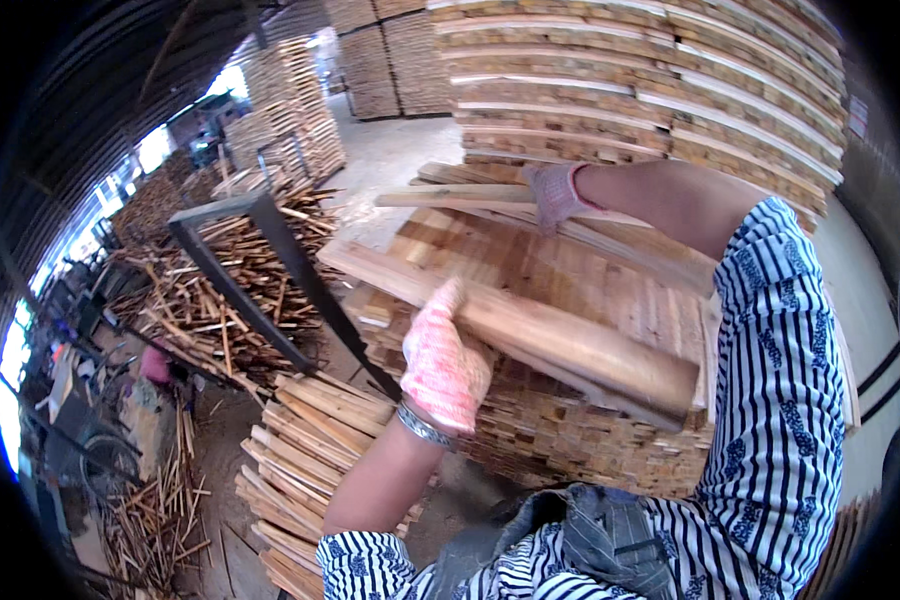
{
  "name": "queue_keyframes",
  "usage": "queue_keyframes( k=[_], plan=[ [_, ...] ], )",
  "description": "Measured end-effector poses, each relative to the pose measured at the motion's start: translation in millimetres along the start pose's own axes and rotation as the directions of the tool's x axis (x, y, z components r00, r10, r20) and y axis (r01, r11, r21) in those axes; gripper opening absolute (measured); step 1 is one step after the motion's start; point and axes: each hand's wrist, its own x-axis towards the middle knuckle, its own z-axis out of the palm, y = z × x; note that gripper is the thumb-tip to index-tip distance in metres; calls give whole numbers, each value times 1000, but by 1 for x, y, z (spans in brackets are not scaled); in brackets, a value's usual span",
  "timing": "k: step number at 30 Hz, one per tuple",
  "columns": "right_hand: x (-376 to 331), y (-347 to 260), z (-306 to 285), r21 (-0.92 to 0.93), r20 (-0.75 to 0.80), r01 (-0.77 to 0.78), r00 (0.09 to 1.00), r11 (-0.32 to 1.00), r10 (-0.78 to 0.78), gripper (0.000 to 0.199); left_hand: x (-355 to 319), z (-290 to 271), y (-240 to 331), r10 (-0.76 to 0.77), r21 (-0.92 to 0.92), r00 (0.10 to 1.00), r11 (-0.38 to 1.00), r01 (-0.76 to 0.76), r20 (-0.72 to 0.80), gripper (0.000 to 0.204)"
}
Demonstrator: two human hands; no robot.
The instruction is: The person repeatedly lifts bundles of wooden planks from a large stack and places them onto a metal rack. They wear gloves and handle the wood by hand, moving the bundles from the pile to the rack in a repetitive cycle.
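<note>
The left hand (444,362), in a pink and white knitted work glove with a metal bangle (422,427) at the wrist, is closed around the near side of a bundle of long wooden slats (530,325). The bundle lies tilted, running from upper left to lower right across the middle of the view, its sawn ends pointing toward the lower right. It rests on top of a low stack of short wood pieces (560,430) just in front of the person.

The right hand (553,192), in the same kind of glove, reaches further away with the forearm stretched out from a blue and white striped sleeve (780,380). Its fingers are curled over a single pale slat (450,197) that lies nearly level on the far part of the same stack; it grips that slat from above.

Beyond the right hand stands a tall wall of stacked boards (660,90), filling the upper right. To the left of the bundle, a dark metal frame (270,260) leans at an angle, and behind it lies a loose heap of thin wood offcuts (210,300). Below the left forearm is a neater pile of slats (310,440) on the dirt floor (220,440). More stacks of boards (290,100) stand in the distance at upper left.
</note>
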Motion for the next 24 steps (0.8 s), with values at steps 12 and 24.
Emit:
queue_keyframes(
  k=[12, 24],
  plan=[
    [-40, 92, 44, 109, 2, 18, 1000, 994, -19, 92, -22, 49, 29, -480, 624, 792, 764, 165, 378, 43],
    [-40, 122, 19, 186, 91, 126, 985, 974, -145, 101, 210, 80, -118, -447, 450, 892, 813, 370, 74, 77]
  ],
)
